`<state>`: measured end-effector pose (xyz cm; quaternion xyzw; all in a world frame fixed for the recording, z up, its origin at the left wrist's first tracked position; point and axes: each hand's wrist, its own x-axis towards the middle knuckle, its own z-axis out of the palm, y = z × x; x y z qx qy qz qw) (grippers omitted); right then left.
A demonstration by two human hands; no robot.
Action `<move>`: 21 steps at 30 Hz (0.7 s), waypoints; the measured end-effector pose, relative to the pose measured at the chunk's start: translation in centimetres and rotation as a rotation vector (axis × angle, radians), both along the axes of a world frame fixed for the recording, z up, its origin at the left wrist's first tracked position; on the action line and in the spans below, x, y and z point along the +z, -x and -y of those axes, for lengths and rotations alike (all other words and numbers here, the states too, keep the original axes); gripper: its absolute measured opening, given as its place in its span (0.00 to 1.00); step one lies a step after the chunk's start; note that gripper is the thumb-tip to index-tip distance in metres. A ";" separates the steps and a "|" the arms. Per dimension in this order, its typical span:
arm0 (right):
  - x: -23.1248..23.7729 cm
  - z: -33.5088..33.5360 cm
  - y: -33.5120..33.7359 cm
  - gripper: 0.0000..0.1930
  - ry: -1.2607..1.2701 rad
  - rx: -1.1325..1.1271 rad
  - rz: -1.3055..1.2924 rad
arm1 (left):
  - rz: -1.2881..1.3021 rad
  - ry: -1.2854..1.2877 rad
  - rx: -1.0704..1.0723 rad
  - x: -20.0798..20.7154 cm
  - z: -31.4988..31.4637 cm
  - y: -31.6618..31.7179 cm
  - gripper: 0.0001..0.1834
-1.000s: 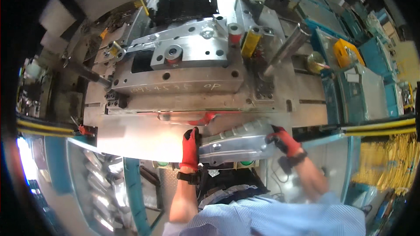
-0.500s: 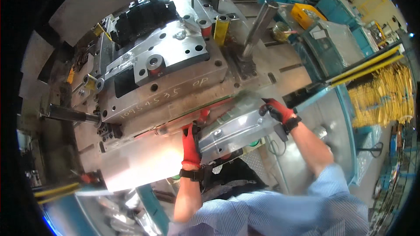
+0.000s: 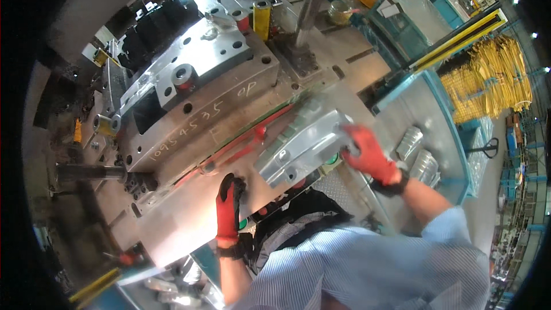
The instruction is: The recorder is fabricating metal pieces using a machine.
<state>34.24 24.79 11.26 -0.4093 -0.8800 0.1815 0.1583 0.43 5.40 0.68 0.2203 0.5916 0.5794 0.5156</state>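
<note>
A shiny pressed sheet-metal part [image 3: 310,144], bent and ribbed with small holes, lies at a slant by the near edge of the press's bed plate [image 3: 172,224]. My right hand [image 3: 372,158], in a red glove and slightly blurred, grips its right end; the fingertips are partly hidden. My left hand [image 3: 228,204], in a red glove with black fingers, is over the bed plate to the left of the part, apart from it. Its fingers are loosely bent and hold nothing. Beyond both hands stands a heavy steel die [image 3: 201,112] with chalk marks.
Steel guide posts rise at the right [image 3: 313,8] and left [image 3: 92,172] of the die. A blue-edged metal bin [image 3: 453,155] with several formed parts stands at right. Yellow strips [image 3: 488,80] hang beyond it. Another bin of parts [image 3: 178,287] stands at lower left.
My left hand has let go of the metal part and moved left. My right hand has changed from resting on the part's right end to gripping it. The view has shifted.
</note>
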 end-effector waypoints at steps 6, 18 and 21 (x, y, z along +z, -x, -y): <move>-11.9 7.8 -1.5 0.27 0.906 0.183 0.329 | -0.104 0.112 0.092 1.2 1.0 -2.4 0.20; -23.6 9.4 2.4 0.30 1.066 0.351 0.463 | -0.177 0.188 0.058 2.1 -0.9 -3.8 0.20; -26.4 10.7 1.8 0.26 1.036 0.294 0.462 | -0.280 0.110 0.055 1.4 -0.5 -4.1 0.21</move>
